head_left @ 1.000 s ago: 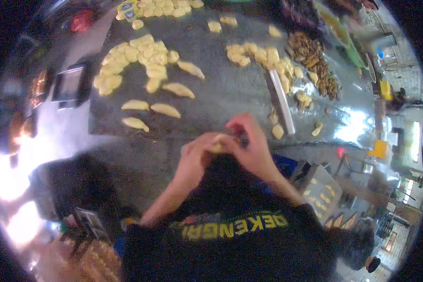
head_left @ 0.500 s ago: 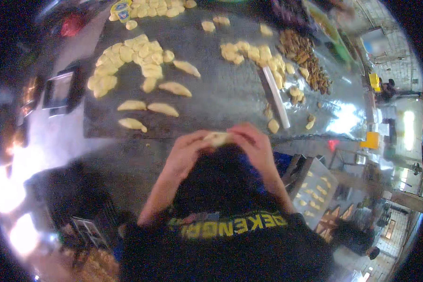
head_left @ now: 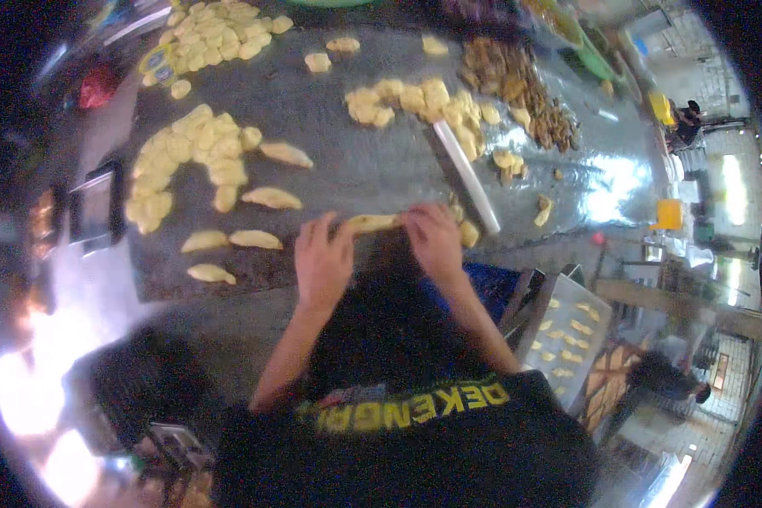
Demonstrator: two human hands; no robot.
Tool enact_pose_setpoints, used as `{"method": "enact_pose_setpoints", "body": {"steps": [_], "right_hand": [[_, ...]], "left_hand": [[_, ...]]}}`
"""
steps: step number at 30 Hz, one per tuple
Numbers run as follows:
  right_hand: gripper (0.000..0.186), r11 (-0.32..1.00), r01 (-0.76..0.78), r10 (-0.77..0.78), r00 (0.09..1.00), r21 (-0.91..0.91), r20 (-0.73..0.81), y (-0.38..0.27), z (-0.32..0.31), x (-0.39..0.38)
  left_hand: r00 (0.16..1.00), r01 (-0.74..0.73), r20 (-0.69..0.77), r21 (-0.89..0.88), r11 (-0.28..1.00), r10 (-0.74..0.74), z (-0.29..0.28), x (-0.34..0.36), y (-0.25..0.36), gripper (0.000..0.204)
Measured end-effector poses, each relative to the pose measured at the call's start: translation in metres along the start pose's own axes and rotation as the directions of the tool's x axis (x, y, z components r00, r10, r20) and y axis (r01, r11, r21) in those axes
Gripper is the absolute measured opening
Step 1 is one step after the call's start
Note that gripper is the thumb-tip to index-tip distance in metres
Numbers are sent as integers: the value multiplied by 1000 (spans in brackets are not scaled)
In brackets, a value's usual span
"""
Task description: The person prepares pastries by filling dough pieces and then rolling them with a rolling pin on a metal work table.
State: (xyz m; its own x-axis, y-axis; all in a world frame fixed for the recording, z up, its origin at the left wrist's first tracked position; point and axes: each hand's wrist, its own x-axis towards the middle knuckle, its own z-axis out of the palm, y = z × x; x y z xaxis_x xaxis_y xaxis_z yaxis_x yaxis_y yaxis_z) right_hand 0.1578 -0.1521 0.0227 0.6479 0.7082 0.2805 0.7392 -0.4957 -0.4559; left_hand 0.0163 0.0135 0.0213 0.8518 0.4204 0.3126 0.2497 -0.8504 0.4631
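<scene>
Dough piece (head_left: 372, 223) at the counter's (head_left: 356, 161) near edge, pinched at both ends between left hand (head_left: 323, 261) and right hand (head_left: 436, 239), apparently mid-shaping; next, likely laying it beside the finished pieces (head_left: 229, 241).

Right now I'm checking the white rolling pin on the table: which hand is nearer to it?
Right. The right hand sits just left of the white rolling pin; the left hand lies farther left, across the dough piece.
</scene>
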Motion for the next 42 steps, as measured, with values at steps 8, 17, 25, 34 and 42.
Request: {"method": "enact_pose_setpoints", "body": {"steps": [8, 17, 25, 34, 42], "right_hand": [[34, 982, 114, -98, 989, -152, 108, 1, -16, -13], [32, 808, -424, 469, 883, -408, 9, 67, -53, 23], [33, 971, 193, -156, 958, -142, 241, 3, -74, 33], [41, 937, 347, -309, 866, -27, 392, -8, -17, 38], [63, 943, 204, -79, 905, -262, 418, -1, 6, 76]], "left_hand": [[993, 29, 114, -8, 1000, -28, -4, -18, 10, 54], [988, 106, 108, 46, 993, -111, -6, -20, 13, 56], [972, -42, -232, -24, 999, 36, -29, -24, 10, 46], [970, 1, 237, 206, 979, -51, -12, -4, -6, 49], [954, 98, 245, 284, 954, -171, 8, 52, -4, 65]]}}
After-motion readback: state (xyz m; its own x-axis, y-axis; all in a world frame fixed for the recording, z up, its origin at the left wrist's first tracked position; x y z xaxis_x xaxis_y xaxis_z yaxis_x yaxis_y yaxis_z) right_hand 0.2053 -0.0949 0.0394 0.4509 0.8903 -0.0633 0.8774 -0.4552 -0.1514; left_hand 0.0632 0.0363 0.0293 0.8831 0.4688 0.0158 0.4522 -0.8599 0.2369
